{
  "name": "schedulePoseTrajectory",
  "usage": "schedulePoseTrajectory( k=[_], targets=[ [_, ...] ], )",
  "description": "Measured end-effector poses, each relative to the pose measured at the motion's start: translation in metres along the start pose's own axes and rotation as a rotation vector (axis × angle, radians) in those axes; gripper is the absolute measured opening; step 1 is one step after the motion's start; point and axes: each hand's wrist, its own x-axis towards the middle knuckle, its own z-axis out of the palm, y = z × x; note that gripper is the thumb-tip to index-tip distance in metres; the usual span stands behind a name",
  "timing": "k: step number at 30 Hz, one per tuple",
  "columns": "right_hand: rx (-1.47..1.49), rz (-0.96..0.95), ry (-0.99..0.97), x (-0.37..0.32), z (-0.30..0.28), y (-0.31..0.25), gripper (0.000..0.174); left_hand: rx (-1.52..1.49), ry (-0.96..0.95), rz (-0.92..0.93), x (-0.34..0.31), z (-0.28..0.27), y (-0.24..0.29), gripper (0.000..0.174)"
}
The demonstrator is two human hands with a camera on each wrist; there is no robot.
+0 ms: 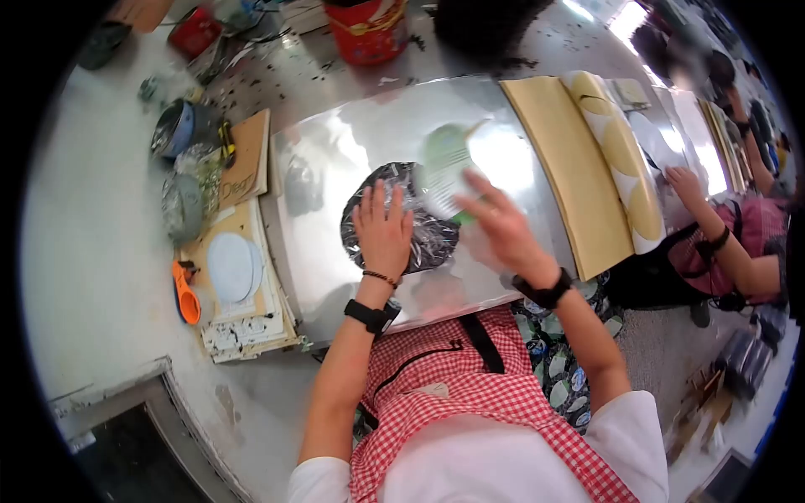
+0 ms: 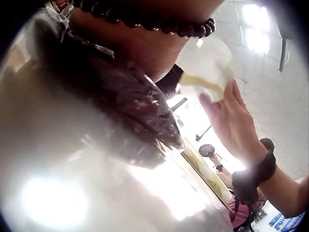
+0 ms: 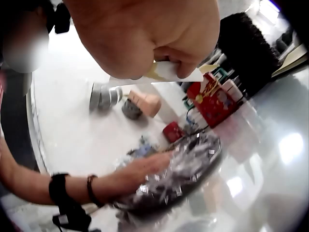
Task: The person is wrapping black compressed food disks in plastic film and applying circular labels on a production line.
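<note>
On the shiny metal tabletop [image 1: 319,277], a round black bundle in crinkled clear plastic [image 1: 432,245] lies in front of the person. The left hand [image 1: 384,225] lies over its near left part, fingers extended and spread on the plastic. To its right, the right hand [image 1: 507,230] is raised and blurred. Its thumb and fingers pinch a thin oval sheet [image 1: 449,163], white and green with printed lines, held over the far right side of the bundle. A yellowish strip [image 2: 203,83] shows along the sheet in the left wrist view.
White paper ovals [image 1: 231,267] lie on stacked boards at left, near orange-handled scissors [image 1: 186,293]. Grey bowls [image 1: 180,205] stand behind. A red bucket [image 1: 365,32] stands at the back. On the right are a yellow board [image 1: 570,176], a roll with oval cut-outs [image 1: 620,168] and another person [image 1: 738,243].
</note>
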Motion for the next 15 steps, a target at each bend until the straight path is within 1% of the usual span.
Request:
schedulePoseTrajectory(
  k=[1,2,3,4,5,7,8,10,11,12,13,14,15],
  targets=[
    [-0.093,-0.091,-0.064,0.003,0.023,-0.001,0.055,-0.055,0.042,0.033,-0.004,0.005,-0.005,0.050],
    [-0.086,-0.095,-0.067,0.005,0.034,-0.002,0.055,-0.273,-0.053,-0.009,-0.009,0.012,-0.010,0.049],
    [-0.138,-0.176,-0.158,0.007,0.041,-0.004,0.055,-0.495,-0.150,-0.049,-0.012,0.016,-0.011,0.049],
    [-0.191,-0.257,-0.251,0.008,0.045,-0.003,0.056,-0.189,-0.083,0.060,-0.017,0.021,-0.010,0.051],
    [-0.190,-0.253,-0.258,0.010,0.045,-0.003,0.056,-0.195,-0.086,0.056,-0.020,0.026,-0.013,0.051],
    [-0.147,-0.254,-0.287,0.010,0.045,-0.002,0.076,-0.637,-0.244,-0.109,-0.024,0.028,-0.011,0.054],
    [-0.149,-0.244,-0.294,0.009,0.045,0.000,0.076,-0.647,-0.252,-0.110,-0.024,0.030,-0.009,0.054],
    [-0.151,-0.238,-0.405,0.009,0.047,0.002,0.064,-0.947,-0.167,-0.203,-0.016,0.026,-0.002,0.056],
    [-0.152,-0.234,-0.413,0.009,0.046,0.000,0.064,-1.096,-0.117,-0.254,-0.013,0.023,0.001,0.058],
    [-0.114,-0.168,-0.447,0.012,0.042,-0.006,0.056,-1.101,-0.117,-0.262,-0.013,0.023,0.000,0.058],
    [-0.076,-0.102,-0.481,0.017,0.036,-0.013,0.049,-1.726,-0.119,-0.419,-0.013,0.023,0.000,0.058],
    [-0.074,-0.102,-0.488,0.025,0.027,-0.022,0.049,-2.349,-0.106,-0.573,-0.014,0.022,0.000,0.058],
    [-0.110,-0.001,-0.625,0.038,0.019,-0.031,0.046,-2.351,-0.101,-0.582,-0.014,0.022,-0.001,0.058]
  ],
)
